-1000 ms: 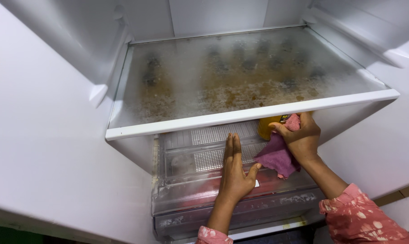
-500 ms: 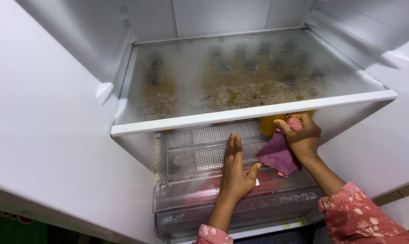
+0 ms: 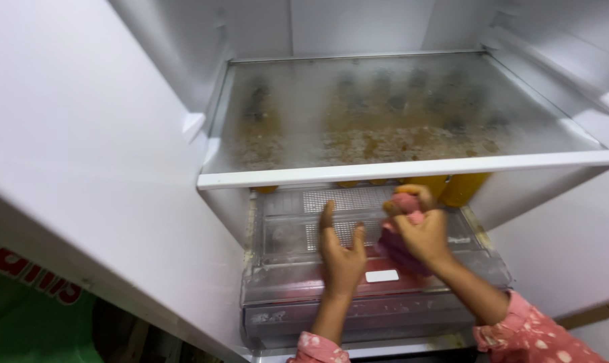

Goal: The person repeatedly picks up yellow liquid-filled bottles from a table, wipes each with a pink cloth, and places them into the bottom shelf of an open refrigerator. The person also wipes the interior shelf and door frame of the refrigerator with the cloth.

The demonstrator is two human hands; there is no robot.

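I look into an open fridge. My left hand (image 3: 340, 252) lies flat, fingers together, on the clear cover of the bottom drawer (image 3: 284, 235). My right hand (image 3: 422, 232) grips a bunched pink cloth (image 3: 397, 236) and presses it on the same cover, just right of my left hand. Above both hands runs a glass shelf (image 3: 385, 114) with a white front rim, fogged and marked with brownish stains. Yellow-orange items (image 3: 462, 187) show under the shelf, behind my right hand.
The fridge's white side wall and door (image 3: 83, 168) fill the left. White inner walls (image 3: 566, 222) close in on the right. A green surface with red marks (image 3: 29, 309) shows at the lower left, below the door.
The view has shifted right and closer. My right hand with the pink cloth has moved left across the cover, nearer my left hand, which stays flat on the cover.
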